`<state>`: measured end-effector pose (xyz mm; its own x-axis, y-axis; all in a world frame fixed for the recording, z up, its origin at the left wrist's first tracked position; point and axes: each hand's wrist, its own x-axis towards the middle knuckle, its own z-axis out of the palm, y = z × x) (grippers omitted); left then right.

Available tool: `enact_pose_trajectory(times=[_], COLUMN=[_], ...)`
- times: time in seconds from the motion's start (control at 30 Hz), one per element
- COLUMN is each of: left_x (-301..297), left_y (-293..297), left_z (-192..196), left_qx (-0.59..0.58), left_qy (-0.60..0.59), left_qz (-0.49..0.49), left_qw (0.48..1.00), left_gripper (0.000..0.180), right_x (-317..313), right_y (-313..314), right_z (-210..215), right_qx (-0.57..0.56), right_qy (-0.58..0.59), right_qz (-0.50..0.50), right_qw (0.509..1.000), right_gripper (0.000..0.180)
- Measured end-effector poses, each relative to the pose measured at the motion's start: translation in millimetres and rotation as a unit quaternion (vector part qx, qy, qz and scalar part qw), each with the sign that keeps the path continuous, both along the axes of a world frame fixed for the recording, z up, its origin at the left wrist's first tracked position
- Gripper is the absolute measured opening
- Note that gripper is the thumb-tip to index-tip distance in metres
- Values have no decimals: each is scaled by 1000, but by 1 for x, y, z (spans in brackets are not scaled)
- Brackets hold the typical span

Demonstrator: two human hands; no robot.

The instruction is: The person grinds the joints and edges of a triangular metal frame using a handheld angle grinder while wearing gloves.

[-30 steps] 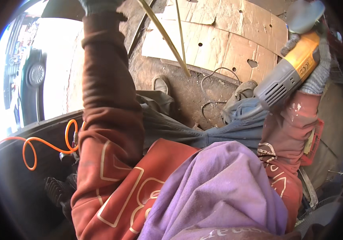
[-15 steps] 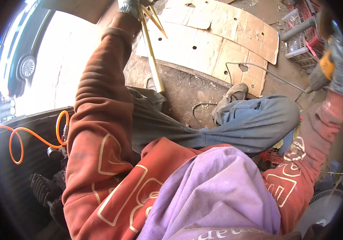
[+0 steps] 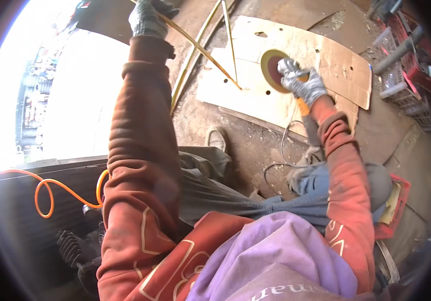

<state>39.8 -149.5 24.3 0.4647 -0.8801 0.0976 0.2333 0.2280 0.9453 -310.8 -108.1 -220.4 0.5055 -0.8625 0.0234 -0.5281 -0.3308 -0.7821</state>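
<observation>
My right hand (image 3: 304, 84), in a grey knit glove, is wrapped round a yellow and dark angle grinder (image 3: 302, 106). Its round disc (image 3: 269, 67) faces left, above the cardboard. At the top edge my left hand (image 3: 147, 21), gloved too, is closed around a thin yellowish bar (image 3: 200, 49). That bar slants down to the right and meets another thin bar (image 3: 231, 42) at a sharp corner over the cardboard. The grinder's disc is apart from this corner. The left hand's fingertips are partly cut off by the frame.
Flattened cardboard (image 3: 341, 75) lies on the dirty floor beyond my legs. A grey cable (image 3: 284, 138) trails near my shoe. Red and grey crates (image 3: 411, 83) stand at the far right, a red tray (image 3: 398, 205) by my knee. An orange hose (image 3: 49, 200) coils at the left.
My right hand has swung the grinder from the far right edge inward over the cardboard. The bars at my left hand have changed angle, and the view has shifted.
</observation>
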Motion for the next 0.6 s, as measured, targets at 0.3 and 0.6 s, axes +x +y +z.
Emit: enact_pose_trajectory(times=[0.3,0.6], left_x=[50,76], left_y=[24,-25], left_z=[-10,-8], left_qx=[10,83], left_qy=[-16,-148], left_qz=[-97,-142], left_qw=[995,975], left_gripper=[58,48], right_x=[136,157], right_y=[98,86], right_z=[-68,-93], right_qx=[465,508], right_qy=[-444,-452], right_qz=[-347,-295], right_qw=[683,671], right_gripper=[34,44])
